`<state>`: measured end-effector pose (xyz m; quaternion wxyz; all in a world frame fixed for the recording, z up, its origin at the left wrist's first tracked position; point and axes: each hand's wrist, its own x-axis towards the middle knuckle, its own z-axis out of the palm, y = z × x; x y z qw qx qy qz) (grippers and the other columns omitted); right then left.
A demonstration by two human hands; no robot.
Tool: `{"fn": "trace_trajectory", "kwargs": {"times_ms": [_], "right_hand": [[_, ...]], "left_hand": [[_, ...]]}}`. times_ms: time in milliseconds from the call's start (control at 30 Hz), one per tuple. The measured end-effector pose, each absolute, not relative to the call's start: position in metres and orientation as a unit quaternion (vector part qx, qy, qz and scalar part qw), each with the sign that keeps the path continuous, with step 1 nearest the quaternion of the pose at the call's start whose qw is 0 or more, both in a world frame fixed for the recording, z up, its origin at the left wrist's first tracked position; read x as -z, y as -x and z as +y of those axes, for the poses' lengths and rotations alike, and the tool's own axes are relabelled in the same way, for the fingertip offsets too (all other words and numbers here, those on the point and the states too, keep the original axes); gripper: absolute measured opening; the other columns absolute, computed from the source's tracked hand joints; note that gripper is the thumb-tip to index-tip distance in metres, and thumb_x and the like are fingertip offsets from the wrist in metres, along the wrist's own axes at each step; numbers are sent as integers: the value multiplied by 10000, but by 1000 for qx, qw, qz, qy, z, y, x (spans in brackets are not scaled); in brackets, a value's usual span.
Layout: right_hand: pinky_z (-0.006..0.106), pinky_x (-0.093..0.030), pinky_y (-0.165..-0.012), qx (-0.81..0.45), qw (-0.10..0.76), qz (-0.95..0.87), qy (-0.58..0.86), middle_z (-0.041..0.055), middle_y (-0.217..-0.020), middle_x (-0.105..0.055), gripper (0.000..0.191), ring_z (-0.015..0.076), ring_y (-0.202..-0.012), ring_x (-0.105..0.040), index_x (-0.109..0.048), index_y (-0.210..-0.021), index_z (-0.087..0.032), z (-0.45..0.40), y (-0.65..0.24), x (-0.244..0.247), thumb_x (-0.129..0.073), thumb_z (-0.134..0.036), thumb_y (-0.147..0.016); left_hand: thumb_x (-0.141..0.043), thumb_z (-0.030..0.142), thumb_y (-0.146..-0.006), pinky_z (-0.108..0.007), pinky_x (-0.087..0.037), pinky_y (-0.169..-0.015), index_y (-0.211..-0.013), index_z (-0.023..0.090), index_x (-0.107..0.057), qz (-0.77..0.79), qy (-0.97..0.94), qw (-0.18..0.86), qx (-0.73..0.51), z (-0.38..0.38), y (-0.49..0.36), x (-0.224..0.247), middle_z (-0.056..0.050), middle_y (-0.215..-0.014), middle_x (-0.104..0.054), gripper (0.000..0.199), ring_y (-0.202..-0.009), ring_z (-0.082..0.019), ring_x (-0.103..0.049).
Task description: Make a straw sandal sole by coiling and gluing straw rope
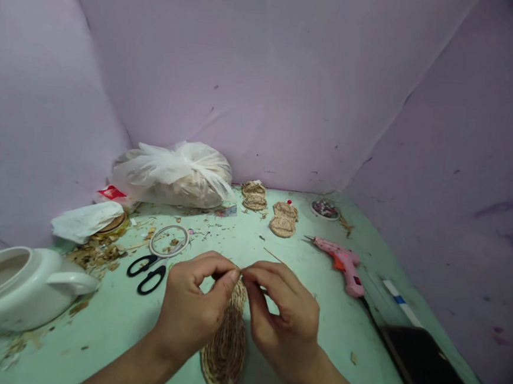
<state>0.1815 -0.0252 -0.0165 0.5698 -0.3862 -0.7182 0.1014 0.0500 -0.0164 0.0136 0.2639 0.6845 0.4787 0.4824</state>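
My left hand [199, 300] and my right hand [280, 312] meet fingertip to fingertip at the middle of the table. Both are closed in a pinch at the top end of an oval coiled piece of brown braided cord [225, 343]. The piece hangs or lies below the fingertips, partly behind my left hand, with a loose strand trailing from its lower end. What exactly each pinch holds is too small to tell apart from the cord.
Black-handled scissors [150, 281] and a white ring [152, 241] lie left. A white pot [30, 292], scraps and a plastic bag [178, 177] stand beyond. Two woven pieces [283, 219] lie ahead. Right are a pink glue gun [342, 261], a bead dish [325, 208] and a dark flat object [433, 371].
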Motion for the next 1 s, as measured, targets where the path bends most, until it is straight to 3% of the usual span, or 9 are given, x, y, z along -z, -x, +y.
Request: {"fn": "trace_trajectory", "kwargs": {"times_ms": [333, 533, 667, 767, 833, 933, 1000], "right_hand": [[259, -478, -587, -50, 531, -750, 392, 61, -721, -599, 132, 149, -667, -560, -581, -799, -149, -24, -185, 15, -528, -40, -748], [280, -466, -573, 36, 495, -777, 388, 81, -722, -632, 138, 164, -650, -559, -597, -800, -142, -24, -184, 20, -524, -35, -752], [257, -499, -593, -109, 520, -738, 416, 53, -718, -638, 101, 141, -649, -588, -590, -786, -158, -23, -186, 16, -540, -73, -759], [222, -509, -538, -237, 519, -686, 450, 28, -750, -640, 169, 106, -576, -585, -580, -918, -160, -22, -189, 10, -565, -122, -754], [213, -502, -519, -255, 513, -688, 446, 32, -809, -643, 229, 100, -585, -585, -582, -980, -168, -21, -190, 8, -569, -138, -753], [221, -463, -525, -224, 499, -715, 435, 14, -732, -611, 102, 107, -603, -561, -605, -809, -177, -20, -191, 8, -531, -122, -767], [231, -429, -528, -195, 491, -722, 446, 0, -663, -569, 112, 109, -588, -530, -568, -720, -178, -20, -190, 9, -502, -100, -767]], "left_hand": [[-516, 152, -745, -201, -405, -539, -598, 131, -587, 455, -688, 307, -475, -15, -47, -9, -9, -588, -576, 164, -565, -105, -520], [-545, 165, -664, -202, -388, -519, -568, 140, -575, 492, -659, 360, -441, -12, -46, -11, 9, -551, -546, 104, -547, -105, -483], [-543, 186, -611, -196, -349, -476, -529, 142, -566, 536, -606, 391, -438, -9, -48, -12, 28, -492, -504, 96, -490, -87, -426], [-534, 195, -589, -191, -323, -460, -515, 140, -560, 550, -581, 417, -431, -7, -49, -13, 35, -478, -484, 96, -477, -77, -392], [-527, 192, -583, -191, -327, -470, -520, 139, -563, 549, -576, 429, -427, -7, -49, -12, 35, -482, -486, 90, -487, -78, -390], [-534, 188, -586, -195, -338, -490, -534, 136, -582, 543, -577, 446, -417, -7, -50, -12, 29, -495, -499, 88, -511, -86, -408], [-552, 200, -593, -196, -336, -486, -541, 131, -603, 547, -572, 453, -410, -8, -51, -13, 27, -493, -505, 99, -508, -85, -407]]}}
